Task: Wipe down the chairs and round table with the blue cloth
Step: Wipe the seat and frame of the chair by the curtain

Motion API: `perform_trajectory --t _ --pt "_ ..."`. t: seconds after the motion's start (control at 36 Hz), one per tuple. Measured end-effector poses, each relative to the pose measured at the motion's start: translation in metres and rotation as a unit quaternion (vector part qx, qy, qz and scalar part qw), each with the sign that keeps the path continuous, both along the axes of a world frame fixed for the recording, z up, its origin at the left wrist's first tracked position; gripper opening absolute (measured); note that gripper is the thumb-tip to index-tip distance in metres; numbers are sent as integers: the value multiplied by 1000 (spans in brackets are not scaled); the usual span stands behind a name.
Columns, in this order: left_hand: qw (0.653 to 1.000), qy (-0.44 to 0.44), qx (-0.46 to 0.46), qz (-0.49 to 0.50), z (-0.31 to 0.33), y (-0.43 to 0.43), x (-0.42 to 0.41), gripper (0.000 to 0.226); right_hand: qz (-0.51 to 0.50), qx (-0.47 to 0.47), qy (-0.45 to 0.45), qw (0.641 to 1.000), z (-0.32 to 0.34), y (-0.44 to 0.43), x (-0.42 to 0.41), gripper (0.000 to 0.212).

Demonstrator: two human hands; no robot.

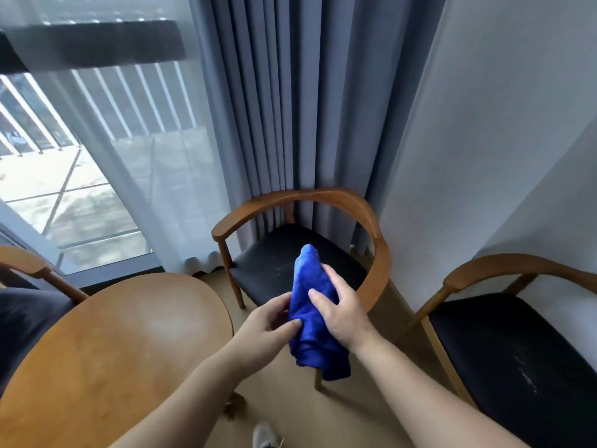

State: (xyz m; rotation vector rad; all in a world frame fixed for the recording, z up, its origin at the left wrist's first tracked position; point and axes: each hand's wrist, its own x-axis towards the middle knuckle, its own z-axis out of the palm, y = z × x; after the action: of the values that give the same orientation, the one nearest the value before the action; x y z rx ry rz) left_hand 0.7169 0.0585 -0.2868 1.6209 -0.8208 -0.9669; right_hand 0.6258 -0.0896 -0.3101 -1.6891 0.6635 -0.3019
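Blue cloth (311,305): held in the air at lower centre of the frame, bunched into an upright roll. It sits in front of the centre chair (323,194) and just right of the round desk (113,344), touching neither.

Left hand (271,321): grip closed on the cloth's lower left side, thumb and fingers pinching the fabric.

Right hand (342,313): grip wrapped round the cloth's right side, fingers curled over the folds.

Judgement: the cloth is being gathered or folded into a pad, and no surface is under wipe at this moment.

The centre chair's dark seat and that of the right chair (504,268) at lower right show pale smears. A third chair (22,261) stands at the left edge.

Next move, in my estimate: settle the cloth into one hand with a flat face outward, then bring it down onto the nearest surface, most likely the centre chair's armrest or seat, with even pressure
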Motion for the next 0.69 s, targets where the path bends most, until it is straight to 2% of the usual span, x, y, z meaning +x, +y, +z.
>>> perform_trajectory --t 0.36,0.69 --pt "995 -43 50 75 -55 -73 120 38 7 -37 57 998 -25 -94 110 59" --pt "967 -124 191 110 -100 -102 241 41 26 -20 107 994 -60 -161 224 56"
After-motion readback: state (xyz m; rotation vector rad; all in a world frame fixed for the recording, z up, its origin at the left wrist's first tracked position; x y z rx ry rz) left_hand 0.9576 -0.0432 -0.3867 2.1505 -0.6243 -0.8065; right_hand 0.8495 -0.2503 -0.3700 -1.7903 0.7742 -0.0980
